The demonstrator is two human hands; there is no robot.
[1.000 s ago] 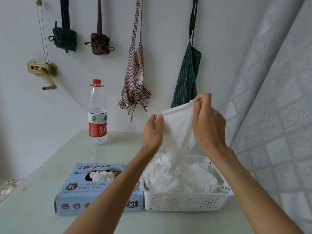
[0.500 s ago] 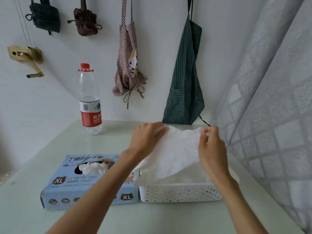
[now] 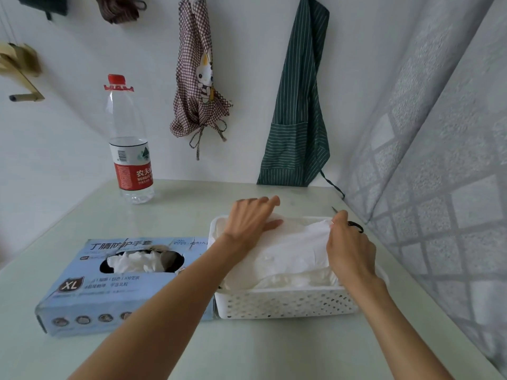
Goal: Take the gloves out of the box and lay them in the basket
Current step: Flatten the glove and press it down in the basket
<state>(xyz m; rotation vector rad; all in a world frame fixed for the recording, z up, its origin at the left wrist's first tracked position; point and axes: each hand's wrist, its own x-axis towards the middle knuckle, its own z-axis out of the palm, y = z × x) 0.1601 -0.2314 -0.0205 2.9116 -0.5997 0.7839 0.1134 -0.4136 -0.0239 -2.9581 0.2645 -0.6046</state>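
Note:
A white glove (image 3: 293,242) lies spread across the top of the pile in the white perforated basket (image 3: 285,303). My left hand (image 3: 251,219) rests flat on the glove's far left end, fingers straight. My right hand (image 3: 348,242) pinches the glove's right edge between thumb and fingertips. The blue glove box (image 3: 82,292) sits right beside the basket on its left, with white gloves (image 3: 137,263) bunched in its oval opening. My left forearm crosses over the box's right end.
A water bottle (image 3: 131,160) with a red cap stands at the back left of the pale green table (image 3: 192,204). Two aprons hang on the wall behind. A grey patterned curtain (image 3: 439,187) runs close along the right side of the basket.
Both hands came down from chest height, bringing the glove from hanging in the air to lying flat on the basket's pile. The left hand went from pinching to resting flat.

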